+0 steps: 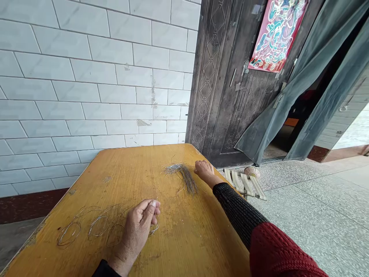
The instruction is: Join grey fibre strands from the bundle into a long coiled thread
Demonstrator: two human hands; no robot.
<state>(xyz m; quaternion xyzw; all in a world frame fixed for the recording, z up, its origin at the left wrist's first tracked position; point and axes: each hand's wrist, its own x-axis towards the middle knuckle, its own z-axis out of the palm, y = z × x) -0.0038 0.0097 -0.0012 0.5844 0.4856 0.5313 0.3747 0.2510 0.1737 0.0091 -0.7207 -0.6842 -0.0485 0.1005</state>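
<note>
My left hand (138,223) is over the near part of the table, thumb pressed to the forefinger on a thin wire whose tip barely shows. Part of a wire loop (155,227) shows just beyond its fingers. To its left lie several thin wire rings: one ring (69,232) farthest left, another ring (98,226) beside it, and one partly behind my wrist. A bent bundle of thin grey wires (186,175) rests toward the far right of the table. Just right of that bundle is my right hand (204,169), its fingers curled; anything inside them is hidden.
The worn yellow wooden table (138,165) stands near a white tiled wall (95,77). A small tuft of wire (107,179) lies at its left. On the floor right of it is a strap-seated stool (245,184). Behind are a dark carved door (225,96) and a grey-green curtain (276,111).
</note>
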